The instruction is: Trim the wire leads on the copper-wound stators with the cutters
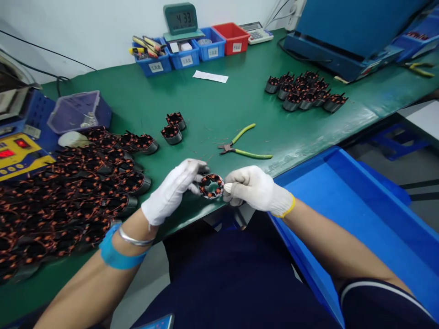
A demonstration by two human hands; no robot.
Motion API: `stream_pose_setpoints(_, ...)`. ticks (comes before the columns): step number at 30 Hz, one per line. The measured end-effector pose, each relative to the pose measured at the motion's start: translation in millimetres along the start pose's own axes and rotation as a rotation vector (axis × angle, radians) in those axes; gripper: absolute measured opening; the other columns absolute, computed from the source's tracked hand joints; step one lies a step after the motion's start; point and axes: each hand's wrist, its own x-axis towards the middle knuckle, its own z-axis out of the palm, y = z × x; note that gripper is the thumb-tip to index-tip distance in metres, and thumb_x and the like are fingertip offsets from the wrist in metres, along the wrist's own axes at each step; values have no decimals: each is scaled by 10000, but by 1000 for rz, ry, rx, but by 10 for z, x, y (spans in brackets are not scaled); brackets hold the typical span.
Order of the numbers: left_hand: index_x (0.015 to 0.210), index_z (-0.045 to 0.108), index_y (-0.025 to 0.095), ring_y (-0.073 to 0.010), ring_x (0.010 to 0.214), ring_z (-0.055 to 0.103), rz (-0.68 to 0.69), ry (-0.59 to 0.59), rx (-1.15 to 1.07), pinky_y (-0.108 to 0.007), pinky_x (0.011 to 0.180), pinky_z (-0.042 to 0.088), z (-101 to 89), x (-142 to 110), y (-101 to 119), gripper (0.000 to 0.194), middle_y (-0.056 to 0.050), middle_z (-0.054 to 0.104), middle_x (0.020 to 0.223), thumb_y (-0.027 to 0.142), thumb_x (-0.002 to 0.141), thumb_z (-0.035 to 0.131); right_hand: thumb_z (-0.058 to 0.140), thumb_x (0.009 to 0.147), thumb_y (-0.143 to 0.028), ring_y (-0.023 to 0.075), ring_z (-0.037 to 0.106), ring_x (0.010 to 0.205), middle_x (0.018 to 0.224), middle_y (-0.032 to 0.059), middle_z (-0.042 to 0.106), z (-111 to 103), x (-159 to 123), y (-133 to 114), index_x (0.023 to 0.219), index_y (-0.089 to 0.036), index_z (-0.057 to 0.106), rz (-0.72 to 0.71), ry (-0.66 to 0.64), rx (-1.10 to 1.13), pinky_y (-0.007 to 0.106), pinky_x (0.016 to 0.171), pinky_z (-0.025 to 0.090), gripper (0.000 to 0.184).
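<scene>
A ring-shaped motor stator (211, 186) with copper windings is between my hands at the table's near edge, its open end facing up. My left hand (178, 185), in a white glove, has its fingers curled against the stator's left side. On the opposite side my right hand (250, 188), also gloved, is closed at the stator's right rim, thumb and fingers pressed together. Whether a thin wire lies in that pinch is too small to tell. Just beyond lie green-handled cutting pliers (240, 145), their jaws pointing left. Two more stators (172, 132) stand at the upper left of my hands.
Many stators (78, 196) crowd the left, beside a yellow device (24, 157) and a purple bin (80, 112). Another group (305, 91) stands at the back right. Small bins (154, 66) and a clock (180, 18) line the wall. A blue tray (356, 228) is at my right.
</scene>
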Motion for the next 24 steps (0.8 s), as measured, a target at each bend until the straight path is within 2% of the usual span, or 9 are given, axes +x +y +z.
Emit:
stream_pose_setpoints(2,1066,601,144,-180,628,662,-208,-206,-199,-263,439,507,-17,-38,106,560,-96,676,891,653,893,445,641,746,-295,83,584,482,597,4,639,23,-89,10,673,-149,618,-27,21,52,176,472,501,165)
stream_pose_setpoints(4,1084,599,145,-143,484,609,-283,-307,-283,-230,342,422,11,-99,210,493,-68,669,822,580,851,584,674,709,-359,90,573,467,592,6,638,40,-144,40,686,-153,618,-11,17,112,190,453,496,214)
stream_pose_setpoints(8,1079,563,170,-111,562,646,-134,-126,-295,-253,468,546,129,-210,320,386,-134,656,1181,406,804,698,704,644,-431,91,544,421,579,15,644,23,-165,159,665,-158,599,28,69,238,191,394,447,294)
stream_pose_setpoints(10,1142,526,185,-108,647,666,-74,-49,-272,-268,571,584,161,-230,334,469,-158,601,1310,327,754,747,700,644,-442,89,527,400,564,18,642,0,-171,211,634,-162,585,8,110,256,192,383,429,303)
stream_pose_setpoints(13,1369,397,207,-136,647,681,-197,-179,-275,-270,520,564,149,-211,342,752,-182,611,1291,293,719,767,683,691,-424,96,536,411,577,36,659,-12,-212,240,634,-156,610,-46,142,147,199,396,427,283)
stream_pose_setpoints(15,1360,437,179,-148,594,676,-302,-301,-289,-263,450,530,126,-189,335,683,-178,651,1206,332,762,730,668,724,-414,103,550,427,595,47,672,6,-248,237,644,-154,626,-68,149,68,203,406,429,275)
stream_pose_setpoints(17,1292,495,168,-145,572,669,-322,-329,-330,-257,429,517,110,-186,319,567,-161,665,1156,341,793,699,658,737,-428,110,554,430,601,50,675,35,-268,239,648,-157,627,-57,134,50,205,399,422,286)
stream_pose_setpoints(20,1206,510,215,-195,774,711,-144,-260,-370,-318,576,595,100,-227,313,493,-138,639,1203,268,762,716,667,721,-473,118,557,429,604,47,672,55,-261,289,646,-163,617,11,103,119,203,378,403,323)
stream_pose_setpoints(24,806,581,216,-260,1142,629,341,-179,-112,-423,908,558,104,-285,355,179,-118,602,1277,155,718,725,720,651,-549,107,474,362,523,10,607,25,-299,371,620,-187,580,77,134,293,218,335,355,389)
